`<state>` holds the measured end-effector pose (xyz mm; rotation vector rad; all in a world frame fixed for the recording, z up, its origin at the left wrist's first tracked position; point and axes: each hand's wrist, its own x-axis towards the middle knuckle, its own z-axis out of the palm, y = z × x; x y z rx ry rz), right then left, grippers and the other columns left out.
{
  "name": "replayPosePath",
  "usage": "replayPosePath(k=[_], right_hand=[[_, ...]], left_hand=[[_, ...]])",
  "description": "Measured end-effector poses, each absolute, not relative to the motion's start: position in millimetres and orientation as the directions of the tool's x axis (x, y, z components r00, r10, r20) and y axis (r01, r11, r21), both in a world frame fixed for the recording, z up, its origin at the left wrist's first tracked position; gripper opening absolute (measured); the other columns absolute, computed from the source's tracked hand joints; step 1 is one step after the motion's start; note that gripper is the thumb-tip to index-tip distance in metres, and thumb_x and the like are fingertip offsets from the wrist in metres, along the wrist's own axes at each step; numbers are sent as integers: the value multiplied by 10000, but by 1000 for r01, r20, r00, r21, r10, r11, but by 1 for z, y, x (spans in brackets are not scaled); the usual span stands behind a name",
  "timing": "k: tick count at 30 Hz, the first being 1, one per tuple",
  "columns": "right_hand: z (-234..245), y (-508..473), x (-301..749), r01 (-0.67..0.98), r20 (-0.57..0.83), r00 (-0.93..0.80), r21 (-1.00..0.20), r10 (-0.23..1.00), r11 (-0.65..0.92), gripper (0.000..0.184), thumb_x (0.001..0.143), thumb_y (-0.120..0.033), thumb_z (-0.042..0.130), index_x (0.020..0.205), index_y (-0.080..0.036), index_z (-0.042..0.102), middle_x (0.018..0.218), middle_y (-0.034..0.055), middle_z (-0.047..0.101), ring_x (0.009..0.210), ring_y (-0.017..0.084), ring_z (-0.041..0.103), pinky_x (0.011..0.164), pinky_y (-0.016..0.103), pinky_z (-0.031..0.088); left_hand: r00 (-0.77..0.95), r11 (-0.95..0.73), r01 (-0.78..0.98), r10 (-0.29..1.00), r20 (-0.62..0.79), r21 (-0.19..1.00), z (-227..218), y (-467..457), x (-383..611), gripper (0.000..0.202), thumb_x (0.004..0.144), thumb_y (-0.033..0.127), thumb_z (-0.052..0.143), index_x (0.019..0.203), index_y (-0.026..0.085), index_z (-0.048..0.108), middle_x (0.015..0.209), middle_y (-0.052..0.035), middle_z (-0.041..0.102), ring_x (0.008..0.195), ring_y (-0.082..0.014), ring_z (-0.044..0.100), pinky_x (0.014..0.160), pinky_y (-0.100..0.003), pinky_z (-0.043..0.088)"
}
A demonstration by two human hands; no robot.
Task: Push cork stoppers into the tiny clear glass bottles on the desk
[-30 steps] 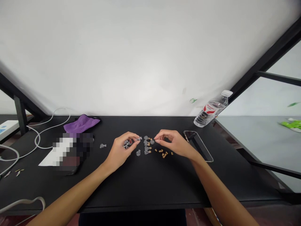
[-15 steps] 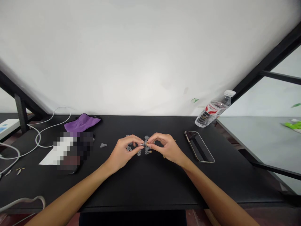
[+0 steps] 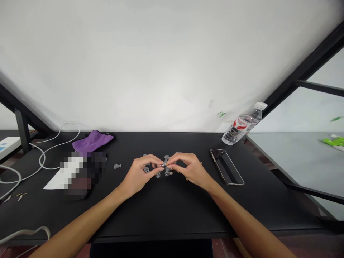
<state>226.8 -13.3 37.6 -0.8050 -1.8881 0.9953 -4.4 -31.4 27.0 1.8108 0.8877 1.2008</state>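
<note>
My left hand is closed in a pinch on a tiny clear glass bottle, which is partly covered by the fingertips. Meeting it from the other side, my right hand has thumb and forefinger pressed together at the bottle's end; whether they also pinch a cork is too small to tell. Several more tiny glass bottles lie on the black table under and between both hands, and one near the right fingers has a light-brown cork. A single tiny bottle lies apart on the left.
A phone lies right of my hands, below a water bottle by the wall. To the left are a purple cloth, white paper beside a blurred dark object, white cables and small metallic pieces.
The whole view has shifted slightly, moving things a little left. Both hands keep the same pinch around the tiny bottle, with barely any movement of the fingers.
</note>
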Motion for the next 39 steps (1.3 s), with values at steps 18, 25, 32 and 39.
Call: replayPosePath(k=[18,25,32,39], right_hand=[[38,-18,227,165,522,-475,-738,708,654,133,977,-189,678,1025,-233,794,976,58,776,896,199,728,815,325,590],[36,-18,229,181,541,-495,-701,680,690,165,1005,-182,633,1060,-229,780,998,69,768,918,201,716,840,340,588],[36,-17,228,192,511,-477,-733,715,652,149,1005,-233,642,1027,-234,789,983,69,773,911,207,723,843,340,586],[35,-17,227,193,465,-474,-774,748,604,174,1010,-288,634,1009,-247,803,980,71,776,913,219,733,847,350,594]], left_hand=[[325,-560,147,806,495,815,25,-31,-6,50,883,188,784,932,195,787,968,-76,766,896,-194,729,818,-338,591],[338,-639,190,755,561,745,24,-30,-7,80,886,161,776,958,197,770,971,-65,765,896,-181,736,819,-317,600],[349,-686,222,719,601,693,24,-31,-7,80,900,164,762,974,193,759,978,-73,763,892,-184,736,811,-326,608],[384,-720,231,686,618,655,26,-33,-6,89,931,154,719,998,203,752,1003,-80,755,889,-188,733,783,-322,615]])
